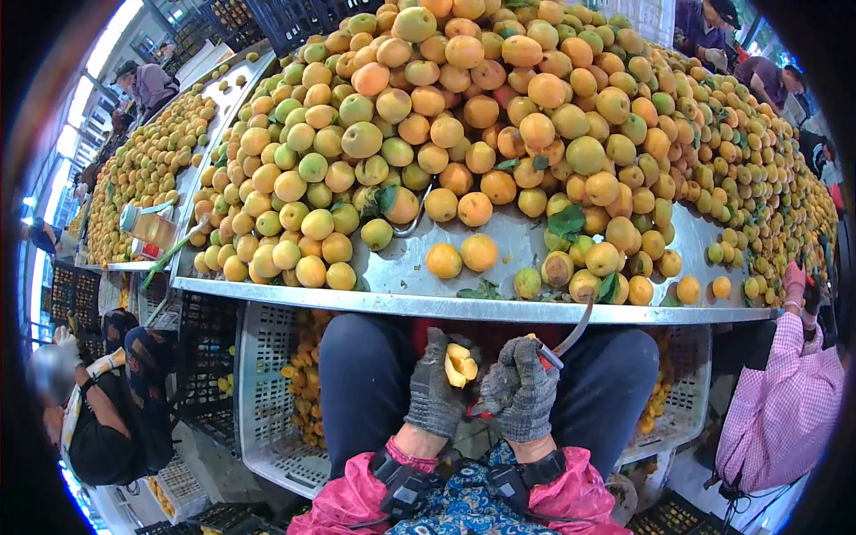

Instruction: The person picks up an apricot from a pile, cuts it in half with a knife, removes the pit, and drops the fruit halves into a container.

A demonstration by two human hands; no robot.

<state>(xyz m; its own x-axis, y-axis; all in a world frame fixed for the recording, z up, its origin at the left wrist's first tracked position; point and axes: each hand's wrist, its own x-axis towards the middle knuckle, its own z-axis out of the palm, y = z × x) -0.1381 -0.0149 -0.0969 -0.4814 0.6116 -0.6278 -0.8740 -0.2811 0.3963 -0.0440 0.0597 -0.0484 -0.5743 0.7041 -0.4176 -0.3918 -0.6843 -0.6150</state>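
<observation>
Between my knees, below the table edge, my left hand [437, 382] wears a grey knit glove and is closed around a cut-open apricot [460, 366]. Its pale yellow flesh faces up, with a hollow in it. Close beside it, my right hand [521, 387], gloved the same way, is wrapped round a slim tool with red parts [546, 358]. A curved, thin piece [575, 332] rises from that hand toward the table edge. Ahead of both hands, a large heap of apricots [464, 116] covers much of the metal table [392, 278], some with green leaves.
Under the table stand a white crate [267, 388] on the left and another white crate [687, 392] on the right, with apricots inside. A metal hook [415, 223] lies against the heap. Co-workers sit at left [116, 419] and right [776, 401]. A clear container [150, 227] stands on the left table.
</observation>
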